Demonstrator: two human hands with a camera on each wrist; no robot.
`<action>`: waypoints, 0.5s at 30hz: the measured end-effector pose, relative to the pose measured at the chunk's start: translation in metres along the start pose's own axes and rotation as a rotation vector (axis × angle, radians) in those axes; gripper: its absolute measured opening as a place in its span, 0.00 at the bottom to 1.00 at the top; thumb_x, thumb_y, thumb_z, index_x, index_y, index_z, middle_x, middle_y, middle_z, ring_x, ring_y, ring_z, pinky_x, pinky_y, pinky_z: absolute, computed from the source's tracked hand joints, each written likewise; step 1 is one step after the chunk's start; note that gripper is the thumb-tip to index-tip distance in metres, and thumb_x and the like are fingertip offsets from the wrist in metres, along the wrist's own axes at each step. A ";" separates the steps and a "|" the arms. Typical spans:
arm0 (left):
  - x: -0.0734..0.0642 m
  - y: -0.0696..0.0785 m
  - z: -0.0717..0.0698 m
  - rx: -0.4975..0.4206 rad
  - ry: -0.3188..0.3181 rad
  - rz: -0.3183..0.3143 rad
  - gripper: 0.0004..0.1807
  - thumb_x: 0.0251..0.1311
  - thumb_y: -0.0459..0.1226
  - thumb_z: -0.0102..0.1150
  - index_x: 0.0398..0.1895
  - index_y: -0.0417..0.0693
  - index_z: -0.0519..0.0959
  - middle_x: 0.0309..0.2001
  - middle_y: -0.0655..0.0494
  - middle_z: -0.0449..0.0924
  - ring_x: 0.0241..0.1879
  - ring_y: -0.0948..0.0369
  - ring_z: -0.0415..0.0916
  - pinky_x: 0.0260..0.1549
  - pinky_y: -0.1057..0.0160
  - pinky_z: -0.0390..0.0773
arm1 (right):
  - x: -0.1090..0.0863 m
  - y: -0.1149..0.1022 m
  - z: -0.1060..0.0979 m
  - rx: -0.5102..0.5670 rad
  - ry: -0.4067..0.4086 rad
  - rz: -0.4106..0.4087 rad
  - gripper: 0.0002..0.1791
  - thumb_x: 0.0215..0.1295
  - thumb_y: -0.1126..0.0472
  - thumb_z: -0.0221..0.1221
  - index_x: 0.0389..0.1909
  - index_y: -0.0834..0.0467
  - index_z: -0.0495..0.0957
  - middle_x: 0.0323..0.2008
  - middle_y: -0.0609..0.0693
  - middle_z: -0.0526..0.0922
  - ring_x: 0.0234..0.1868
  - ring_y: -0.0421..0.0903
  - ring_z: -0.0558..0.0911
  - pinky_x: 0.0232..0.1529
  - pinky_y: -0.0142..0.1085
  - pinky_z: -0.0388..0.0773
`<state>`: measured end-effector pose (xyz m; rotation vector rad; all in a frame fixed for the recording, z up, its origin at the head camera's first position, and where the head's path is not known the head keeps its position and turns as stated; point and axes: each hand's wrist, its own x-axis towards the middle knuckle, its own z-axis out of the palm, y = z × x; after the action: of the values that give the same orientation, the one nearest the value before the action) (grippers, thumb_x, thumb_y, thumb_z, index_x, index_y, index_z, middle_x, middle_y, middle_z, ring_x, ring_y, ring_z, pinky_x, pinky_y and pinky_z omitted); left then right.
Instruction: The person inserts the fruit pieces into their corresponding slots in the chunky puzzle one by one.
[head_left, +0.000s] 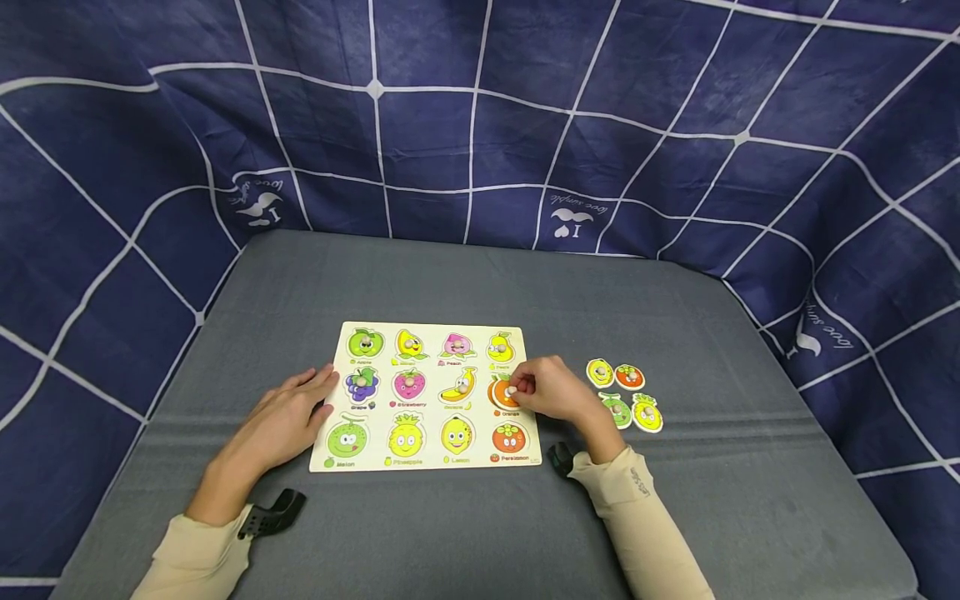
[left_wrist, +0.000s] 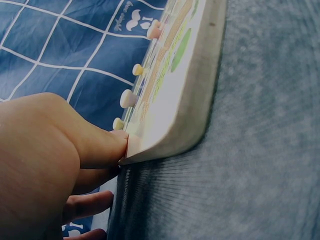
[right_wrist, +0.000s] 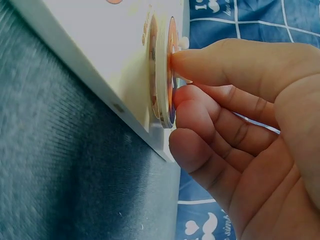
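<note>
A fruit puzzle board (head_left: 427,464) lies flat on the grey table. My right hand (head_left: 551,389) pinches the orange puzzle piece (head_left: 504,392) by its knob at the board's right side. In the right wrist view, that orange piece (right_wrist: 171,75) stands a little off the board face, right over the printed orange. My left hand (head_left: 288,412) rests along the board's left edge, fingers extended; in the left wrist view, the thumb (left_wrist: 102,150) presses at the board's corner. Knobbed pieces, among them the apple (head_left: 365,343) and the strawberry (head_left: 409,384), sit in the upper two rows.
To the right of the board lie several loose pieces: a yellow lemon piece (head_left: 600,372), a persimmon piece (head_left: 629,377), a green melon piece (head_left: 616,411) and a pineapple piece (head_left: 647,413). A blue gridded curtain (head_left: 427,133) surrounds the table (head_left: 450,533).
</note>
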<state>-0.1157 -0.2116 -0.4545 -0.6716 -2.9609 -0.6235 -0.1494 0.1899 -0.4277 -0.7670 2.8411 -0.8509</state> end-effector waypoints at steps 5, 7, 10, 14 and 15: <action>0.000 0.000 0.000 -0.003 0.000 0.004 0.27 0.63 0.30 0.60 0.64 0.28 0.71 0.66 0.32 0.67 0.63 0.32 0.65 0.52 0.31 0.66 | 0.002 0.000 0.001 -0.013 -0.010 0.015 0.03 0.53 0.67 0.68 0.27 0.57 0.84 0.20 0.40 0.77 0.22 0.33 0.73 0.25 0.29 0.73; 0.000 0.000 0.000 -0.004 -0.002 0.003 0.27 0.63 0.30 0.60 0.64 0.28 0.70 0.66 0.33 0.67 0.63 0.32 0.65 0.52 0.30 0.66 | 0.003 -0.001 0.001 -0.012 -0.015 0.019 0.03 0.53 0.67 0.68 0.27 0.57 0.84 0.20 0.40 0.77 0.22 0.34 0.73 0.25 0.29 0.73; 0.001 0.000 -0.001 -0.004 -0.002 0.003 0.27 0.63 0.30 0.59 0.65 0.28 0.70 0.66 0.33 0.67 0.63 0.32 0.65 0.52 0.30 0.66 | 0.004 -0.001 0.001 -0.008 -0.017 0.020 0.03 0.54 0.67 0.68 0.27 0.57 0.84 0.20 0.40 0.78 0.22 0.34 0.74 0.25 0.29 0.73; 0.001 0.001 -0.002 -0.002 -0.002 0.002 0.27 0.63 0.30 0.59 0.64 0.28 0.71 0.66 0.33 0.67 0.63 0.32 0.65 0.52 0.30 0.66 | 0.005 -0.002 0.002 -0.006 -0.016 0.017 0.03 0.54 0.67 0.68 0.27 0.57 0.85 0.20 0.40 0.78 0.21 0.34 0.74 0.25 0.29 0.73; 0.001 0.001 -0.001 -0.001 -0.003 0.002 0.27 0.63 0.30 0.59 0.64 0.28 0.71 0.66 0.33 0.67 0.63 0.32 0.65 0.52 0.30 0.66 | 0.005 -0.002 0.003 -0.006 -0.014 0.017 0.03 0.54 0.67 0.68 0.27 0.57 0.84 0.20 0.40 0.78 0.21 0.34 0.74 0.25 0.29 0.73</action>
<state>-0.1165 -0.2108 -0.4525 -0.6763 -2.9628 -0.6242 -0.1523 0.1846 -0.4284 -0.7454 2.8348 -0.8314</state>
